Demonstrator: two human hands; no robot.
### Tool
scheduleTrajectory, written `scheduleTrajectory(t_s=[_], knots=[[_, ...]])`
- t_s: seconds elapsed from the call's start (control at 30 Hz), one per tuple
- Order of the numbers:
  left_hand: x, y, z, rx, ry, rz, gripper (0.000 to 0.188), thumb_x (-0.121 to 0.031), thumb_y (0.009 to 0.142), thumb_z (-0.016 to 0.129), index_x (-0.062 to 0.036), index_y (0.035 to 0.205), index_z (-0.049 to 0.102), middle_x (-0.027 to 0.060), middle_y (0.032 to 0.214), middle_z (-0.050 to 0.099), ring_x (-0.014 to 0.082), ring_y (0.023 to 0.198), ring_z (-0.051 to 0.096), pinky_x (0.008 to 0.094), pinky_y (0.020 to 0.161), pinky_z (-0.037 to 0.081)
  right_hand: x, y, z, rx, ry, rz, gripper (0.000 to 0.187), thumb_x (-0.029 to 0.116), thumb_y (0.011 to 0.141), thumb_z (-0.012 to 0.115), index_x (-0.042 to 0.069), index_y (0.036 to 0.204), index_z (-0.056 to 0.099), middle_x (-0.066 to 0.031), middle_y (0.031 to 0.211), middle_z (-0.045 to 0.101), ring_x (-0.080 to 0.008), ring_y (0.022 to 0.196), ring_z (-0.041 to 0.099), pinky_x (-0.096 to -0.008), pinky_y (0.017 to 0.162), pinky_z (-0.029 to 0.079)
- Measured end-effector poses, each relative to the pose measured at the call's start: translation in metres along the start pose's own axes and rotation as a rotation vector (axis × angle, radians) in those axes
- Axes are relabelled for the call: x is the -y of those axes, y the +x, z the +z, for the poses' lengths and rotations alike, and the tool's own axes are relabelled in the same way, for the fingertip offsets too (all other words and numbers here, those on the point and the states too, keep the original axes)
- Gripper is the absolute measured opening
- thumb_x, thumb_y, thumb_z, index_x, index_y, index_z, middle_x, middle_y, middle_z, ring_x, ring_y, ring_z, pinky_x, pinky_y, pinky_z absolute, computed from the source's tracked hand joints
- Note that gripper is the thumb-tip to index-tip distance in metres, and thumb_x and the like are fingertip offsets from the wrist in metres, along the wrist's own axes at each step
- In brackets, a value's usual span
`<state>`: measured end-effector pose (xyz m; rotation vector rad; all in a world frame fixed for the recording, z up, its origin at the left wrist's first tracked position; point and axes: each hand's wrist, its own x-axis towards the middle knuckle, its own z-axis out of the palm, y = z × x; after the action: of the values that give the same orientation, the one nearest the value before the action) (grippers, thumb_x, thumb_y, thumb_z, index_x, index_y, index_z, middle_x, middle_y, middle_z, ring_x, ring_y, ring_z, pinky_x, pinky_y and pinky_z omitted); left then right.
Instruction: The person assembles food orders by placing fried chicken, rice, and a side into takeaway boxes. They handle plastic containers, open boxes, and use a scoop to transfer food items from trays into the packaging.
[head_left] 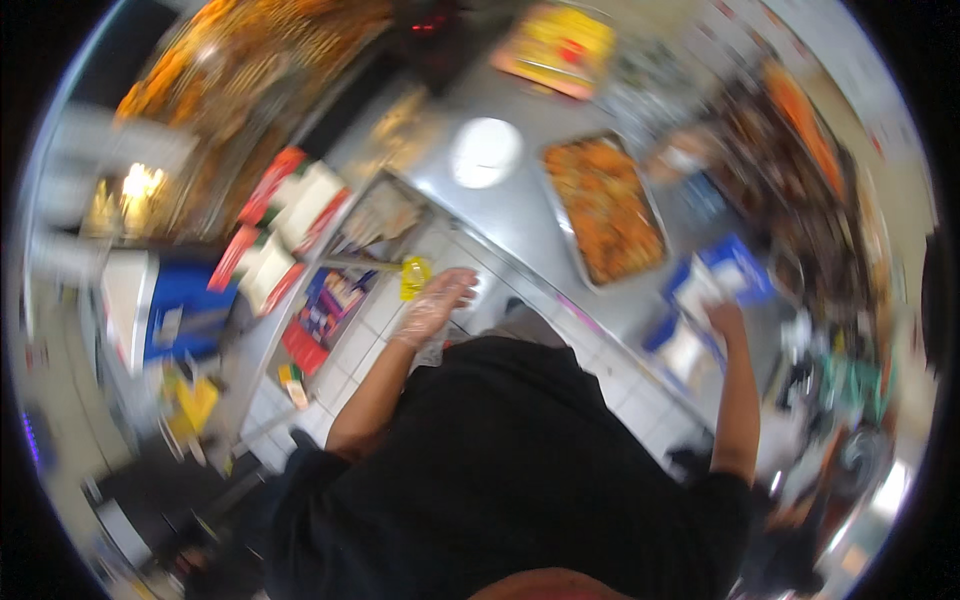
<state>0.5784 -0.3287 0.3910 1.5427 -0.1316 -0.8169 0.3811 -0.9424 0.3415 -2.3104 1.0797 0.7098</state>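
The picture was heavily motion-blurred, so only the broad layout could be read. The person stood at a steel tabletop [520, 215] carrying a long metal tray of orange-brown food [605, 208], which lay just ahead and between the two arms.

The right hand [722, 318] reached out to a blue-and-white carton [728, 272] at the tabletop's right part, just right of the tray. The hand touched the carton's lower edge, but blur hid whether the fingers were closed around it or only resting against it. The left hand [437, 303], in a thin clear glove, hung over the tiled floor [360, 335] beside the tabletop's left edge, its fingers spread loosely and holding nothing; a small yellow object [415, 276] sat just beside it, apart from the fingertips.

As a judgement, the work looked at an early point: the carton stood on the tabletop, not lifted, the tray was full and uncovered, and the gloved hand was idle. Whether the carton was open could not be told.

The carton's long axis seemed to run from lower left to upper right, its far end pointing away from the person. The tray's long axis ran nearly away from the person, leaning slightly left at its far end.
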Motion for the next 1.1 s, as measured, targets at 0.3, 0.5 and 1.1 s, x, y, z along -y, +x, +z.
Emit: scheduleTrajectory(t_s=[0.3,0.5,1.1], knots=[[0.06,-0.08,-0.083,-0.247,-0.133,0.031,0.054,-0.047,0.097,0.051,-0.0012,0.124,0.055,0.0088,0.113,0.062,0.0173,0.095,0.061,0.0317,0.084,0.051,0.209,-0.106,-0.061,-0.729,0.391,-0.618,0.02,0.02,0.09,0.064,0.0,0.096,0.062,-0.0115,0.083,0.064,-0.0203,0.074,0.061,-0.0328,0.07,0.049],[0.06,-0.132,-0.149,-0.467,-0.071,0.028,0.054,-0.049,0.096,0.053,-0.0016,0.122,0.056,0.0093,0.11,0.063,0.0175,0.099,0.061,0.0314,0.085,0.05,0.449,-0.192,-0.004,-0.531,0.454,-1.088,0.024,0.011,0.086,0.066,0.0,0.107,0.061,-0.0089,0.091,0.065,-0.016,0.082,0.06,-0.03,0.073,0.048],[0.118,-0.119,-0.207,-1.113,-0.012,-0.059,0.042,-0.038,0.093,0.058,-0.0001,0.112,0.061,0.0096,0.092,0.066,0.0175,0.086,0.064,0.0326,0.075,0.052,1.035,-0.426,-0.2,-0.067,-0.076,-2.332,0.05,0.039,0.088,0.068,0.004,0.122,0.057,-0.0094,0.112,0.062,-0.0171,0.105,0.058,-0.0306,0.092,0.045]])
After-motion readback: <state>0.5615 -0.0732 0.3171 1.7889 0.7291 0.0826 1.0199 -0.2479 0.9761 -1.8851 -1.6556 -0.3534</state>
